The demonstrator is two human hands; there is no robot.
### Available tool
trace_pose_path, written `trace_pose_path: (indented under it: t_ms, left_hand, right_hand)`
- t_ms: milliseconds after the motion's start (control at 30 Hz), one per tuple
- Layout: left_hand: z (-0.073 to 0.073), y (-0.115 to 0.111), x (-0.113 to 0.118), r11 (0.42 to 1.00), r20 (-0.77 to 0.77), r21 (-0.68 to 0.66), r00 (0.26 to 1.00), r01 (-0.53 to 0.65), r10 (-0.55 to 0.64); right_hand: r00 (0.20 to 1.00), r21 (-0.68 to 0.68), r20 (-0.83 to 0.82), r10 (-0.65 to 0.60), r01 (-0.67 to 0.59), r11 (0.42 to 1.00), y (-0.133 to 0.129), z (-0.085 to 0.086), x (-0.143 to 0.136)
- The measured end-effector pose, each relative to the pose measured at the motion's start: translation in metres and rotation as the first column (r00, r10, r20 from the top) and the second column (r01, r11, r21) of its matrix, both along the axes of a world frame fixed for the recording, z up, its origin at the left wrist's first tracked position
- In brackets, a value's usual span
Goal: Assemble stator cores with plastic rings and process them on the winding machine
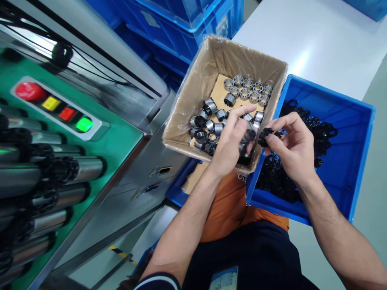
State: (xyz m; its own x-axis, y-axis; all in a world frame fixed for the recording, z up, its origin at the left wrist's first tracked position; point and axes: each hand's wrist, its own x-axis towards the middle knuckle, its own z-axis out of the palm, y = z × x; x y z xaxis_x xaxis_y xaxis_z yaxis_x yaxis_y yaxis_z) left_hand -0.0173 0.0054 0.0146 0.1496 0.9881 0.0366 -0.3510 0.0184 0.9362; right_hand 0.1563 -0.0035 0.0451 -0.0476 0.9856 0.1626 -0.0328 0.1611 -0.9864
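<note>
My left hand (230,146) reaches over the lined cardboard box (189,100). Its index finger is stretched out while the thumb and other fingers close on a dark, ring-like part (249,135), blurred and partly hidden. Close beside it, my right hand (294,147) pinches a black toothed plastic ring (266,137) between thumb and fingers, above the rim between box and blue bin. The two held parts are near each other but apart. Inside the box, silver metal rings (244,93) stand in rows on a cardboard sheet, and black-ended metal cylinders (201,121) lie in a loose heap.
The blue bin (341,173) at right holds a pile of black plastic rings (317,129). At left is a green machine top (117,139) with several metal rollers and a button panel (57,106). Stacked blue crates (172,36) stand behind; a white table (320,44) is at upper right.
</note>
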Motion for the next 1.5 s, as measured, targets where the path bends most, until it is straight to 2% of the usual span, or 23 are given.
trace_pose_path:
  t_ms: [100, 267, 367, 567, 667, 767, 833, 900, 933, 967, 1033, 1067, 1100, 1133, 1167, 1233, 1300, 1333, 1367, 1433, 1500]
  left_hand:
    - [0.001, -0.001, 0.0, 0.997, -0.015, 0.012, 0.997, 0.081, -0.081]
    - [0.001, -0.005, 0.001, 0.998, -0.084, 0.044, 0.996, 0.047, -0.043]
    - [0.001, -0.006, 0.001, 0.994, -0.082, 0.041, 0.992, 0.097, -0.093]
    - [0.001, -0.005, -0.003, 0.986, -0.102, 0.03, 0.982, 0.163, -0.159]
    - [-0.002, -0.005, -0.004, 0.973, -0.075, 0.01, 0.97, 0.231, -0.23]
    - [-0.008, -0.005, -0.003, 0.956, -0.046, 0.047, 0.957, 0.29, -0.288]
    - [-0.008, -0.005, -0.006, 0.967, -0.076, 0.09, 0.97, 0.239, -0.233]
    - [-0.002, -0.005, -0.017, 0.979, -0.225, 0.165, 0.971, 0.121, -0.082]
    - [0.003, -0.005, -0.026, 0.974, -0.361, 0.216, 0.932, 0.066, 0.017]
    - [0.009, -0.006, -0.038, 0.965, -0.524, 0.261, 0.844, 0.029, 0.116]
    - [0.021, -0.008, -0.063, 0.952, -0.796, 0.305, 0.544, -0.017, 0.265]
    - [0.025, -0.009, -0.075, 0.948, -0.862, 0.313, 0.406, -0.047, 0.305]
    - [0.027, -0.009, -0.085, 0.943, -0.884, 0.322, 0.328, -0.087, 0.333]
    - [0.027, -0.01, -0.091, 0.934, -0.876, 0.333, 0.324, -0.131, 0.358]
    - [0.025, -0.01, -0.094, 0.925, -0.84, 0.338, 0.386, -0.176, 0.38]
    - [0.017, -0.008, -0.087, 0.928, -0.688, 0.287, 0.623, -0.238, 0.373]
    - [0.009, -0.003, -0.065, 0.956, -0.433, 0.149, 0.853, -0.252, 0.292]
    - [0.007, 0.001, -0.051, 0.967, -0.281, 0.054, 0.925, -0.25, 0.255]
    - [0.006, 0.005, -0.037, 0.969, -0.131, -0.052, 0.964, -0.24, 0.232]
    - [0.01, 0.013, -0.01, 0.946, 0.113, -0.261, 0.967, -0.192, 0.227]
    - [0.013, 0.019, 0.008, 0.906, 0.227, -0.409, 0.95, -0.107, 0.215]
  right_hand:
    - [0.996, 0.076, 0.073, -0.051, 0.046, 0.996, 0.0, -0.001, -0.001]
    - [0.985, 0.185, 0.151, -0.088, 0.059, 0.981, -0.002, -0.002, -0.006]
    - [0.974, 0.194, 0.198, -0.109, 0.07, 0.979, -0.002, -0.004, -0.007]
    - [0.962, 0.354, 0.248, -0.115, 0.021, 0.935, 0.0, -0.007, -0.003]
    - [0.961, 0.338, 0.244, -0.133, 0.045, 0.94, -0.003, -0.006, -0.005]
    - [0.949, 0.288, 0.29, -0.123, 0.036, 0.957, -0.005, -0.003, -0.008]
    - [0.939, 0.246, 0.333, -0.082, -0.002, 0.969, -0.004, 0.001, -0.006]
    - [0.941, 0.177, 0.331, -0.072, 0.013, 0.984, 0.0, 0.006, -0.001]
    - [0.95, 0.141, 0.298, -0.092, 0.052, 0.989, 0.003, 0.008, 0.003]
    - [0.961, 0.109, 0.245, -0.127, 0.103, 0.989, 0.005, 0.009, 0.006]
    - [0.972, 0.044, 0.143, -0.187, 0.183, 0.982, 0.008, 0.01, 0.012]
    - [0.974, 0.012, 0.112, -0.196, 0.196, 0.981, 0.009, 0.01, 0.014]
    - [0.979, -0.022, 0.095, -0.181, 0.184, 0.983, 0.008, 0.009, 0.015]
    - [0.985, -0.058, 0.086, -0.148, 0.153, 0.987, 0.007, 0.008, 0.014]
    - [0.992, -0.091, 0.078, -0.1, 0.107, 0.99, 0.005, 0.007, 0.013]
    - [0.998, -0.131, 0.056, 0.006, 0.001, 0.991, 0.001, 0.003, 0.009]
    - [0.995, -0.132, 0.059, 0.084, -0.075, 0.988, -0.001, 0.001, 0.006]
    - [0.992, -0.119, 0.074, 0.103, -0.094, 0.988, -0.002, 0.0, 0.005]
    - [0.99, -0.102, 0.091, 0.108, -0.099, 0.99, -0.002, 0.0, 0.004]
    - [0.99, -0.07, 0.108, 0.096, -0.089, 0.994, -0.001, 0.001, 0.003]
    - [0.99, -0.063, 0.093, 0.109, -0.104, 0.993, -0.001, 0.002, 0.002]
